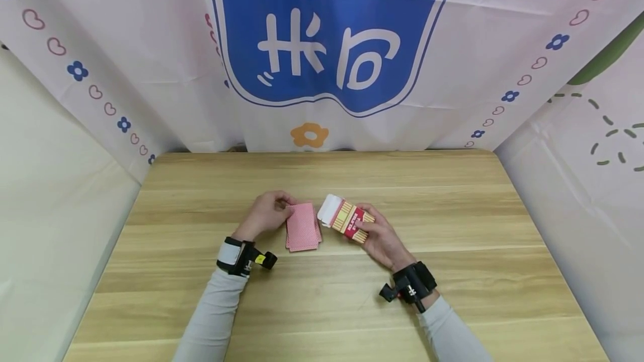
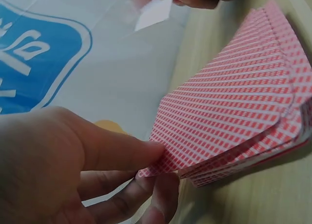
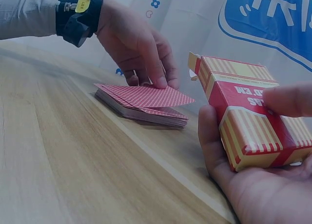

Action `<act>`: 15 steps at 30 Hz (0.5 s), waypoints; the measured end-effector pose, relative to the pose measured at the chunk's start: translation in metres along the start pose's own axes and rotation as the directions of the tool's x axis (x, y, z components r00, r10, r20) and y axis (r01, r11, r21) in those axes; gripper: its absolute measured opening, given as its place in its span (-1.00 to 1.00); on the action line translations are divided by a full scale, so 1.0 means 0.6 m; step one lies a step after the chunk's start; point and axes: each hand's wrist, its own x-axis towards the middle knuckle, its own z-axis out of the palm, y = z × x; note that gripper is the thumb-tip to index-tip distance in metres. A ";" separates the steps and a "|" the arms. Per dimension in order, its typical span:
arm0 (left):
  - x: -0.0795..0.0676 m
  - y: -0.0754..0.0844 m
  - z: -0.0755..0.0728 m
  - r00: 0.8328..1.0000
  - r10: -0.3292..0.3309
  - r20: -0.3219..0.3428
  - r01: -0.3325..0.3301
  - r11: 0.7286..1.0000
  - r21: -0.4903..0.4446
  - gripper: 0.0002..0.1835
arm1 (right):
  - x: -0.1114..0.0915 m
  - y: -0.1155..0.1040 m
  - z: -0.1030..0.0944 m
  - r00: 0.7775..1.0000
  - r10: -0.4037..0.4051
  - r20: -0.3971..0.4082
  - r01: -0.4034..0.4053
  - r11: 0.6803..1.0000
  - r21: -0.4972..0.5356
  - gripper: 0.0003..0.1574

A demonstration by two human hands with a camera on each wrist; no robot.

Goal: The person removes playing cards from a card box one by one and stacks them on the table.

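Observation:
A stack of playing cards (image 1: 303, 228) with red-and-white patterned backs lies on the table, its edges slightly uneven. My left hand (image 1: 270, 211) pinches the far left corner of the top card or cards (image 2: 219, 97) between thumb and fingers, lifting that edge a little off the stack, as the right wrist view shows. How many cards are pinched I cannot tell. In my right hand (image 1: 383, 237) is a red and yellow striped card box (image 1: 347, 218), gripped with the thumb on its printed face. The box's white flap end points left toward the cards.
The wooden table (image 1: 322, 306) runs back to a white cloth backdrop (image 1: 166, 71) with a blue printed shield. Cloth also hangs along both sides. A strapped wrist camera (image 1: 246, 256) sits on the left wrist, another (image 1: 410, 286) on the right.

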 end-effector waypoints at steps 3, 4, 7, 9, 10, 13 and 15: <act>-0.001 0.002 0.005 1.000 0.019 -0.007 -0.018 0.999 0.041 -0.83 | 0.000 0.001 -0.001 1.000 0.000 -0.002 0.000 1.000 -0.004 -0.49; -0.002 0.003 0.006 1.000 0.025 -0.009 -0.024 0.998 0.054 -0.84 | 0.001 0.001 -0.001 1.000 0.000 -0.003 0.000 1.000 -0.005 -0.49; -0.004 0.006 0.009 0.999 0.033 -0.016 -0.032 0.997 0.076 -0.85 | 0.001 0.001 -0.001 1.000 0.000 -0.001 0.000 1.000 -0.013 -0.49; -0.004 0.008 0.010 0.999 0.032 -0.022 -0.030 0.996 0.084 -0.84 | 0.001 0.001 -0.001 1.000 -0.003 0.003 0.003 1.000 -0.015 -0.49; -0.004 0.009 0.011 0.999 0.027 -0.024 -0.025 0.996 0.085 -0.84 | 0.001 0.001 -0.001 1.000 -0.004 0.004 0.004 1.000 -0.015 -0.49; -0.003 0.011 0.012 1.000 0.012 -0.023 -0.010 0.995 0.095 -0.82 | 0.002 0.001 -0.001 1.000 -0.003 0.000 0.003 1.000 -0.011 -0.49; -0.003 0.012 0.014 1.000 0.000 -0.018 0.002 0.995 0.101 -0.82 | 0.002 0.001 0.000 1.000 -0.001 -0.006 0.001 1.000 -0.006 -0.49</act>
